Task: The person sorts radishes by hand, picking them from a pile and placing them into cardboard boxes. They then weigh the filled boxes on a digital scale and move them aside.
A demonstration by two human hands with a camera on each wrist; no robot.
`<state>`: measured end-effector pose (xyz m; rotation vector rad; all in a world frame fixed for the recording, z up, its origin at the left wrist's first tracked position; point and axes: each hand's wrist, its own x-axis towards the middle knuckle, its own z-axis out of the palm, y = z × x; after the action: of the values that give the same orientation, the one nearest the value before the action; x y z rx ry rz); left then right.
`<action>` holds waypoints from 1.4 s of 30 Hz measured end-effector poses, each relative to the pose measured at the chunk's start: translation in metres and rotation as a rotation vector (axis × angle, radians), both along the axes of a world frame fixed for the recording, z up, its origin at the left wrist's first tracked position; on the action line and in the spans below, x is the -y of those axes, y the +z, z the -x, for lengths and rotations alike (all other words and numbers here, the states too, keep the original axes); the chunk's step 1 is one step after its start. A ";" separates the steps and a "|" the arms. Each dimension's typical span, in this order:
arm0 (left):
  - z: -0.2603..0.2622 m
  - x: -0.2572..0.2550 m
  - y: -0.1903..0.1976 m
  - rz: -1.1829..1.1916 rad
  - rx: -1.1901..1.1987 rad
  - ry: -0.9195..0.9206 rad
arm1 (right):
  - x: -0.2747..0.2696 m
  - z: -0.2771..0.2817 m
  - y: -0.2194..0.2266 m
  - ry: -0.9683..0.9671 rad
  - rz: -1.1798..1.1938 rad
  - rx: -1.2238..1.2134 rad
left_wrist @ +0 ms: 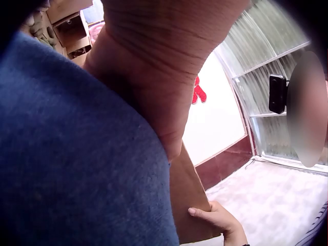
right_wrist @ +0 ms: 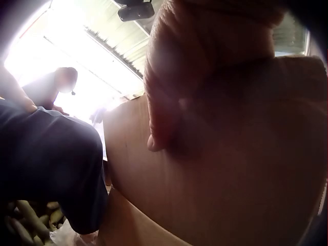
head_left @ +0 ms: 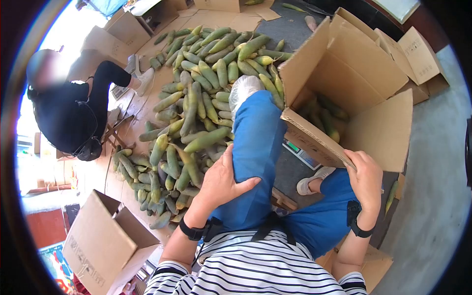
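My left hand (head_left: 223,179) rests on the blue trouser leg at the left knee, thumb spread and nothing held. In the left wrist view its palm side lies against the blue cloth (left_wrist: 77,154). My right hand (head_left: 366,179) grips the near edge of an open cardboard box (head_left: 366,64), with the thumb on one face of the flap (right_wrist: 230,174). Inside the box, partly in shadow, lie several long green vegetables (head_left: 332,120). A large heap of similar green-yellow vegetables (head_left: 209,73) spreads over the floor beyond the left leg.
A scale (head_left: 301,155) with a lit display shows under the box. Another open carton (head_left: 98,241) stands at the lower left, and more cartons (head_left: 415,54) at the far right. A person in dark clothes (head_left: 69,115) sits left of the heap.
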<state>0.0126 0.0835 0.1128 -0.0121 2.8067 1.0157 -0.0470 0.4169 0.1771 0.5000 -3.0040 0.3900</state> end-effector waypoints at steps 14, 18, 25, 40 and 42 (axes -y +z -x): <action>-0.070 0.136 -0.193 -0.018 0.390 0.383 | 0.012 0.003 0.005 -0.092 0.029 0.116; -0.097 0.145 -0.236 -0.044 0.557 0.375 | 0.015 0.004 0.006 -0.087 0.010 0.110; -0.032 0.141 -0.259 0.157 -0.058 0.591 | 0.019 0.005 0.005 -0.086 -0.049 0.085; 0.108 0.185 -0.381 0.212 0.296 0.545 | 0.020 0.012 0.011 -0.089 -0.139 0.103; 0.113 0.191 -0.380 0.086 0.429 0.512 | 0.020 0.013 0.009 -0.058 -0.099 0.098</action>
<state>-0.1000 -0.1072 -0.2672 -0.8847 2.4835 0.8434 -0.0600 0.3972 0.1864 0.4106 -3.1360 0.2703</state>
